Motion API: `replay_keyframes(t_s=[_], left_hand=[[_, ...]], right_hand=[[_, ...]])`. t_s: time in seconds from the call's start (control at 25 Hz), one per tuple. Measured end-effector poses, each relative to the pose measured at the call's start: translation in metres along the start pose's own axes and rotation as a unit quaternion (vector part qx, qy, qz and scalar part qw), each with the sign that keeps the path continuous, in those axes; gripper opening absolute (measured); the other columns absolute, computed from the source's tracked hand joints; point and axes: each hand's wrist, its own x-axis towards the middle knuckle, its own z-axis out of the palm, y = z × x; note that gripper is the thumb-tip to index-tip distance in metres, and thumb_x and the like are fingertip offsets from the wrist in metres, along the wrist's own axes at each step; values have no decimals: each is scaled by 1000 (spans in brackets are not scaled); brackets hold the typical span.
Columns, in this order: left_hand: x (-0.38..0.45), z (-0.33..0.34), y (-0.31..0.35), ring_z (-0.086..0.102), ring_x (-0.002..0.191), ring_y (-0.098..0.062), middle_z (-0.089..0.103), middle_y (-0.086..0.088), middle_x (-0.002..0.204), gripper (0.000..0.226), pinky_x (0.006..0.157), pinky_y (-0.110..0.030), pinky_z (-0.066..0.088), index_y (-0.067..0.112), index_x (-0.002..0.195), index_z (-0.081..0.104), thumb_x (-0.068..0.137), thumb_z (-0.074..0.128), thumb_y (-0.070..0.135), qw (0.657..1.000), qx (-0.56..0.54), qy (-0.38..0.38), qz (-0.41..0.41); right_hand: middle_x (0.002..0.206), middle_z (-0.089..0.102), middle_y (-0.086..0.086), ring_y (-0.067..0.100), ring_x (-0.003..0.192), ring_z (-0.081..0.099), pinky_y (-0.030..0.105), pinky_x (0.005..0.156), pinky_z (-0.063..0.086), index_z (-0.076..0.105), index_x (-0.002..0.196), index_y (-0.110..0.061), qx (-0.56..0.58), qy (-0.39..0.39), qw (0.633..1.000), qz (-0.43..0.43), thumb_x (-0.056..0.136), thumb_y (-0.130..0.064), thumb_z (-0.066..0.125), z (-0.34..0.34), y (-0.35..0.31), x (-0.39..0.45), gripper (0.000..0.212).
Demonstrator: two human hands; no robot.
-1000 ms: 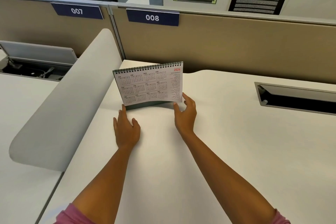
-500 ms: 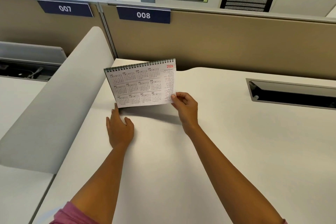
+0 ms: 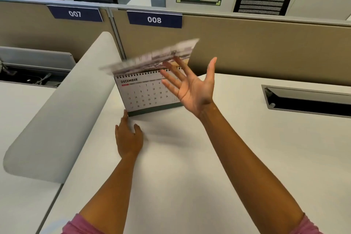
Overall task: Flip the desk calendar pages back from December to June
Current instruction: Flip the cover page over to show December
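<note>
White desk (image 3: 190, 176) holds a spiral-bound desk calendar (image 3: 146, 94) at twelve o'clock, standing upright, its December page showing. The right hand (image 3: 191, 89) is raised palm-up, fingers (image 3: 171, 80) spread wide, gripping nothing, just beneath a blurred page (image 3: 152, 57) lifted over the spiral. The left hand (image 3: 129, 138) lies flat, fingers loosely extended, one fingertip touching the calendar's base at seven o'clock.

Bright even office light; the flipped page (image 3: 152, 57) is motion-blurred, with wide-angle bending at edges.
</note>
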Motion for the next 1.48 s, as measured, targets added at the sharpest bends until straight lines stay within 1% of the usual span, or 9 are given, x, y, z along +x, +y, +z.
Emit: replay_keyframes(t_s=[0.16,0.28,0.44,0.56,0.68,0.84,1.0,1.28,1.48], left_hand=[[-1,0,2,18,153,-33,36,13,160,65,122,-50,23,40,156,25,98,46,21,999,-14,5,-36],[-1,0,2,17,154,-32,36,16,160,64,123,-48,21,40,156,26,98,45,22,999,-20,7,-34],[-1,0,1,17,154,-32,36,17,160,63,123,-46,19,38,156,26,99,45,21,999,-22,8,-30],[-1,1,-1,19,153,-33,34,18,160,62,122,-46,20,36,156,27,99,45,21,999,-18,10,-28],[1,3,-3,21,152,-33,35,17,160,62,123,-44,20,35,156,29,98,45,21,999,-19,10,-25],[2,3,-4,23,152,-32,37,15,159,60,125,-42,17,33,155,31,98,45,20,1000,-16,14,-15],[1,2,-4,25,151,-30,39,14,159,60,126,-41,15,30,155,34,98,46,17,1000,-19,18,-7],[2,4,-5,28,149,-31,40,13,158,59,125,-44,18,29,155,34,98,47,19,1000,-19,21,-5],[4,4,-8,28,149,-32,38,18,158,61,123,-47,22,33,155,33,96,46,21,1000,-18,16,-7]], right_hand=[[148,46,18,37,125,56,47,98,52,27,152,-13,-7,-35,999,-23,84,-82,20,16,-22,27,98],[149,44,17,36,122,59,49,101,49,22,153,-13,-41,-9,998,-36,88,-76,25,22,-29,39,91],[136,58,12,28,109,68,39,89,58,40,144,-9,-132,106,981,-96,98,-54,40,7,-25,43,64],[117,67,8,22,101,68,30,83,58,58,127,-9,-242,276,917,-158,98,-29,55,-28,-4,39,35],[127,62,3,21,115,61,28,92,52,56,126,-17,-380,377,835,-128,97,-20,55,-65,25,29,29],[150,43,5,26,134,45,37,106,42,39,143,-19,-484,342,805,-28,95,-17,61,-89,51,23,53],[156,33,8,28,141,36,41,110,38,30,149,-18,-540,291,790,1,93,-14,63,-88,62,22,65],[144,45,6,23,130,46,31,102,45,45,137,-18,-517,325,791,-48,90,-17,68,-85,71,11,52],[116,65,2,13,98,63,10,75,47,59,111,-14,-488,370,782,-117,86,-22,73,-93,71,2,30]])
